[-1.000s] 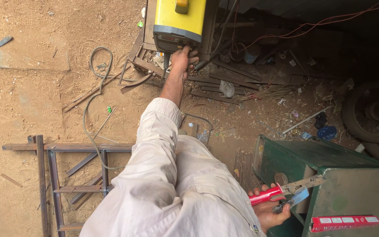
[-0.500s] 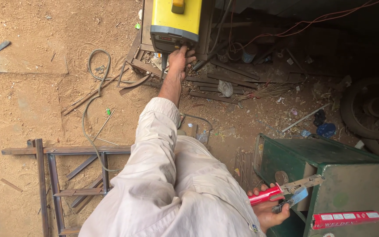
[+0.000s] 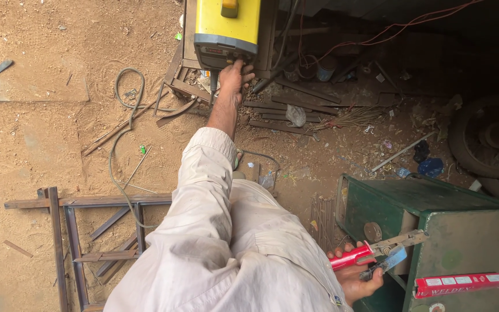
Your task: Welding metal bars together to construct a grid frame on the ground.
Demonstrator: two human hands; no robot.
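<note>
Below, scrap bars (image 3: 278,118) — and a cable (image 3: 123,124) — crowd the yellow welder (image 3: 227,29).

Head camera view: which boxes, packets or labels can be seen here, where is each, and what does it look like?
Electrode packet: long slim red carton with white label patches, lying on the green metal cabinet at lower right.
Label strip: small reddish band on the grey front edge of the yellow welding machine, top centre, beside the left hand.
No screens or signs show.
</note>
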